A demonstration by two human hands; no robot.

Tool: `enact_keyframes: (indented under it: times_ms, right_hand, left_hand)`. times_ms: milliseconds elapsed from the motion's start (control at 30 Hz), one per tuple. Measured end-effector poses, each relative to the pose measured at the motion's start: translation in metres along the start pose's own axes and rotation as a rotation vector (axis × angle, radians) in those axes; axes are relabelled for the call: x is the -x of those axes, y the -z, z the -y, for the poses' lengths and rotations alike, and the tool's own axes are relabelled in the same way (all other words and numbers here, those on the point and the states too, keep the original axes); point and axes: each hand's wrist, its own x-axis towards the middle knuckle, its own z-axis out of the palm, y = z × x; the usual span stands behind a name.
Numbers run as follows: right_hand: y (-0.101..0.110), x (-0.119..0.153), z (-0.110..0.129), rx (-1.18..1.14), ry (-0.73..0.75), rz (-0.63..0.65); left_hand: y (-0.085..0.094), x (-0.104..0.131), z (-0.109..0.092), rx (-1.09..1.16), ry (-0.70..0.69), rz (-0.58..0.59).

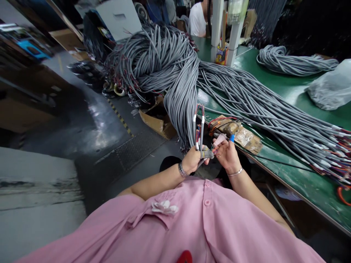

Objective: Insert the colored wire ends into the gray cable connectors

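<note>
My left hand (193, 159), with a grey knitted cover on a finger, is closed around several grey cables (202, 133). Their stripped ends stand up above the fist, showing white bands and thin coloured wires (197, 133). Another cable end points right, its fine wires spread between my two hands. My right hand (229, 157) is palm up, a blue cover on the thumb and a pale pink one on a finger. The thumb stands apart from the fingers, whose tips are beside the fine wires; whether they touch is unclear.
A big grey cable bundle (181, 87) hangs over the edge of the green table (293, 89). More cables (263, 98) lie across it, near a taped cardboard piece (248, 138). An open carton (157, 120) stands on the floor. Behind the table is a person in white (197, 20).
</note>
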Motion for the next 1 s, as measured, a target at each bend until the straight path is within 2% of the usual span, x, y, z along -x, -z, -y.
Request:
enact_keyframes:
  times_ms: [233, 400, 667, 1000]
  right_hand:
    - [0.000, 0.003, -0.001, 0.096, 0.121, -0.017]
    - [-0.001, 0.000, 0.000, 0.064, 0.071, 0.001]
    - [-0.003, -0.007, -0.003, -0.016, 0.083, -0.090]
    - [-0.002, 0.002, -0.001, -0.045, 0.008, -0.036]
  left_hand:
    - [-0.002, -0.002, 0.001, 0.018, -0.015, -0.050]
    - [-0.004, -0.006, 0.000, 0.051, -0.006, -0.051]
    - [-0.005, -0.009, 0.002, 0.031, 0.011, -0.069]
    - [-0.004, 0.004, 0.001, 0.025, -0.044, -0.088]
